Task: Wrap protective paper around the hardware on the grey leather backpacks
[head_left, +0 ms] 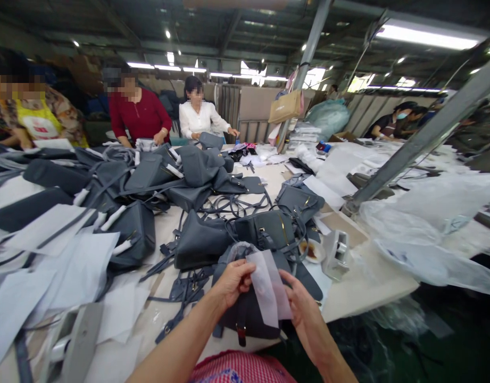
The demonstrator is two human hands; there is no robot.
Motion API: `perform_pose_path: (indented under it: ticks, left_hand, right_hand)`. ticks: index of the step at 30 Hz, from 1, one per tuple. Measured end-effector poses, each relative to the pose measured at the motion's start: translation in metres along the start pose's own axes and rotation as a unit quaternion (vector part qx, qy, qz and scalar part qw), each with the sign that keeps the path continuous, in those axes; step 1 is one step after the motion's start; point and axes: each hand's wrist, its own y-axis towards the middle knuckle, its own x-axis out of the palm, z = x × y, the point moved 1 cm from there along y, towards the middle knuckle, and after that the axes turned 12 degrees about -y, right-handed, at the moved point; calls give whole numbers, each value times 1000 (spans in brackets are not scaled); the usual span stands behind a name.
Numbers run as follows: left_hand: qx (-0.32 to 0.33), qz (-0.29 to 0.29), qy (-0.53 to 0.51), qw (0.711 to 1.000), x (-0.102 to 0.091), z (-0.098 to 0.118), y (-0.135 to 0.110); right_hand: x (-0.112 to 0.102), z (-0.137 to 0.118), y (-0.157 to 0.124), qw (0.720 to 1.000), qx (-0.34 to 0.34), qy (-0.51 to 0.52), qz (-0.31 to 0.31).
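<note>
My left hand (pixel 235 281) pinches the top left corner of a thin translucent white sheet (pixel 264 290), which looks folded or doubled. At the sheet's right edge, my right hand (pixel 302 300) has its fingers curled round the edge; part of their grip is hidden behind it. Beneath both hands a dark bag (pixel 250 318) lies at the table's front edge, with a small strap tab (pixel 241 331) hanging toward me. Just beyond are more dark grey-blue bags (pixel 202 239) with straps and gold zips.
A tape dispenser (pixel 336 254) stands right of the bags, another (pixel 71 343) at the front left. White paper sheets (pixel 79 266) and piled bags (pixel 149 173) cover the left side. A slanted metal post (pixel 412 138) and plastic film (pixel 436 213) are on the right. Co-workers (pixel 139 114) stand across the table.
</note>
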Motion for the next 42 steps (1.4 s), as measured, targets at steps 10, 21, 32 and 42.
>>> perform_pose_path:
  ticks: [10,21,32,42]
  left_hand:
    - [1,8,-15,1000,1,-5,3]
    - [12,34,-11,999,0,-11,1]
    - [28,8,31,999,-4,-14,-10]
    - [23,19,4,1000,-7,-9,3]
  right_hand:
    - [28,56,-27,994,23,101,21]
    - [38,36,-22,968,67,211,117]
    - [37,34,-23,976,53,141,156]
    - [34,37,-31,982,-115,-146,31]
